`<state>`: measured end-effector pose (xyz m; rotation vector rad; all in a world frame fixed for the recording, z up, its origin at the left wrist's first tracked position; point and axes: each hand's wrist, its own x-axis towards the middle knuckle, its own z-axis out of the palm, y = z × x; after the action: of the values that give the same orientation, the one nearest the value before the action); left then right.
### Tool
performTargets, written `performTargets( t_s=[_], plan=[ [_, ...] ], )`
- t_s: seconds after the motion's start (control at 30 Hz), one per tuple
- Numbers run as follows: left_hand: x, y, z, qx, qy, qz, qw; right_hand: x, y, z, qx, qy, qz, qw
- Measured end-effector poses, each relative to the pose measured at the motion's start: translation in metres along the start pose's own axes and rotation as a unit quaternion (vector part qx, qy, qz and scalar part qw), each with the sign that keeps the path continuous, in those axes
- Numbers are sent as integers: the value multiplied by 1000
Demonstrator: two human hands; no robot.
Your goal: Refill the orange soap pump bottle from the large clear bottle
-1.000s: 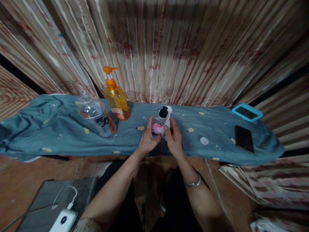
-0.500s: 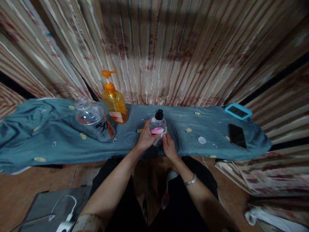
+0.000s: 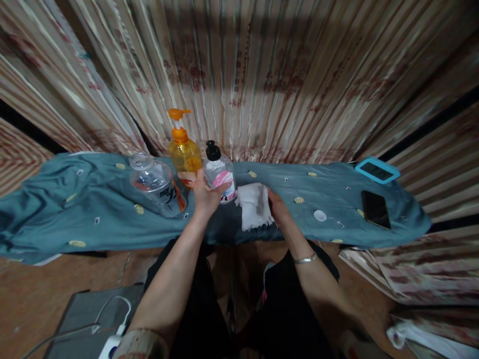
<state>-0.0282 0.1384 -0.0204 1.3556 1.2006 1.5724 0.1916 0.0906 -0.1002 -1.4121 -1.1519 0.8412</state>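
A clear bottle with a black cap and pink label [image 3: 218, 168] stands upright on the cloth-covered table. My left hand [image 3: 206, 195] is wrapped around its lower left side, thumb across the label. In my right hand [image 3: 276, 205] is a folded white cloth [image 3: 254, 205], gripped at its right edge and hanging low over the table. Just left of the capped bottle stands an orange pump bottle [image 3: 185, 154] with yellow liquid, partly covered by my left hand. A wide clear plastic bottle without a cap [image 3: 157, 184] leans farther left.
On the right of the blue-green tablecloth [image 3: 112, 224] lie a white round disc [image 3: 320, 215], a black phone [image 3: 375, 209] and a blue-framed digital clock [image 3: 377, 170]. A pleated curtain [image 3: 284, 99] hangs behind. A power strip [image 3: 111, 345] sits at lower left.
The black-capped bottle has moved left and back, beside the orange pump bottle. My right hand has come away from it with the white cloth, which now shows fully.
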Motion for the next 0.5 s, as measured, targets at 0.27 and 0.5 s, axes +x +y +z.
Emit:
performTargets(
  t_s=[0.27, 0.5],
  plan=[
    [-8, 0, -3, -2, -19, -3, 1000, -11, -21, -5, -75, -11, -52, 996],
    [-31, 7, 29, -51, -103, -5, 993, -40, -64, 21, -97, -65, -113, 987]
  ],
)
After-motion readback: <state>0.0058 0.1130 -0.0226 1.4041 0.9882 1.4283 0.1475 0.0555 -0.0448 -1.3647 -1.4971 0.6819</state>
